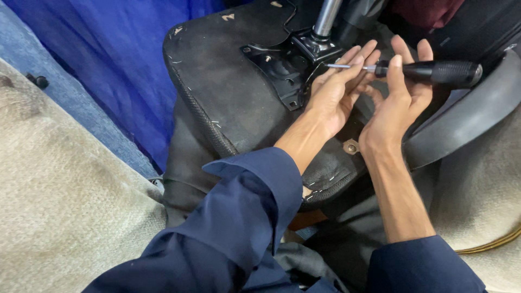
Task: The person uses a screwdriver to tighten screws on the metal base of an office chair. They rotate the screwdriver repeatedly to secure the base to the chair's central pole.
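Note:
An upturned black office chair seat (pixel 217 92) lies before me, its underside up, with a black metal mounting plate (pixel 277 65) and a chrome post (pixel 326 19) bolted on. My right hand (pixel 399 103) holds a black-handled screwdriver (pixel 434 70) pointing left. My left hand (pixel 339 89) has its fingers extended around the screwdriver's thin metal shaft, near the plate's edge. The tip's exact contact point is hidden by my fingers.
A black curved armrest (pixel 467 114) arcs at the right. A brass-coloured nut (pixel 351 146) sits on the seat edge between my wrists. Blue cloth (pixel 108 59) lies at the upper left and beige matting (pixel 59 206) at the lower left.

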